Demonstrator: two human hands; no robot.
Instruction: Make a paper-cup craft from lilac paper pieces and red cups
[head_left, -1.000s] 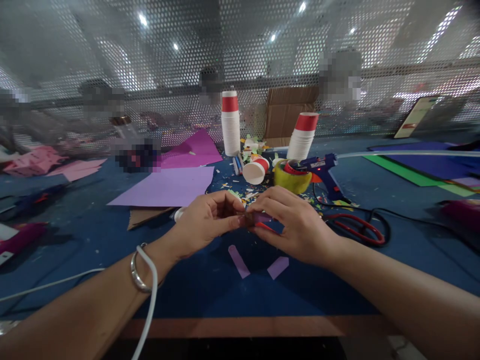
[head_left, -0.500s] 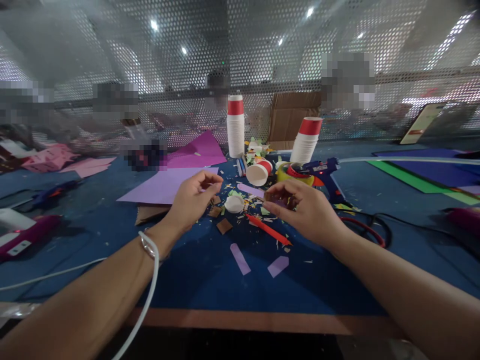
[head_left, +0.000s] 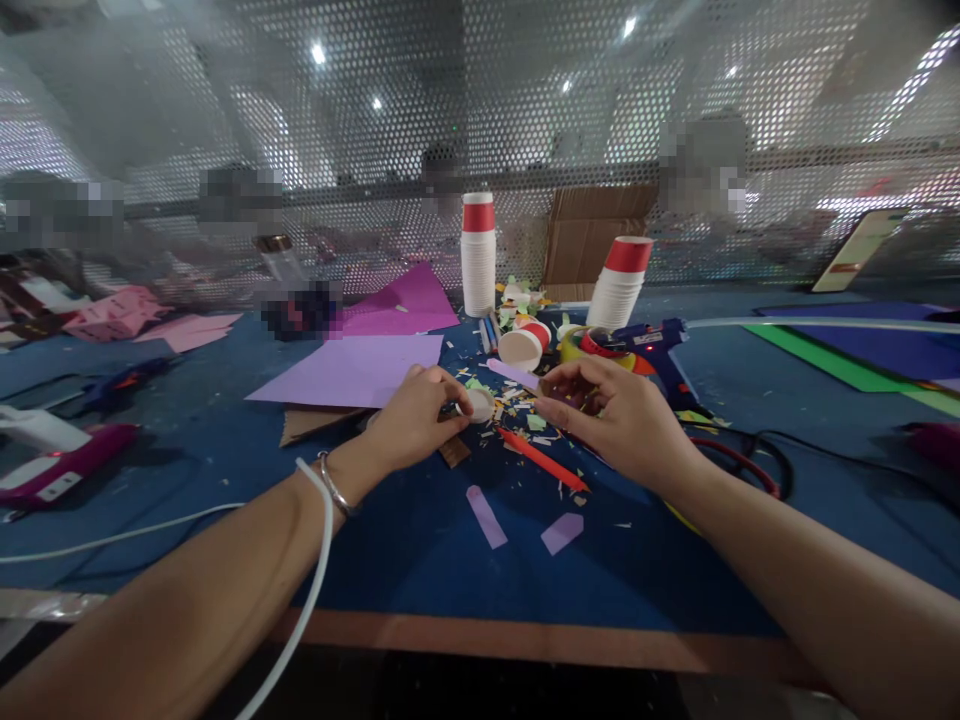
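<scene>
My left hand (head_left: 426,412) has thumb and forefinger closed at the left edge of a small white disc (head_left: 480,405), like a cup bottom. My right hand (head_left: 615,408) pinches the near end of a purple paper strip (head_left: 513,374), which points up and left. Between the hands lies a red-orange pen (head_left: 544,460) among small paper scraps. Nearer to me are a second purple strip (head_left: 487,518) and a short purple paper piece with a pointed end (head_left: 562,533). A brown cardboard piece (head_left: 454,452) shows below my left fingers.
Two stacks of paper cups (head_left: 478,270) (head_left: 621,280) stand behind, with one cup (head_left: 525,346) on its side. A blue glue gun (head_left: 656,350) lies right, a magenta one (head_left: 71,465) left. Purple sheets (head_left: 352,368) and cables (head_left: 757,450) flank the work. A white cord (head_left: 311,580) crosses my left forearm.
My left hand has moved right and slightly down, and its fingertips now meet the white disc. My right hand keeps the purple strip nearly in place. The view has shifted slightly.
</scene>
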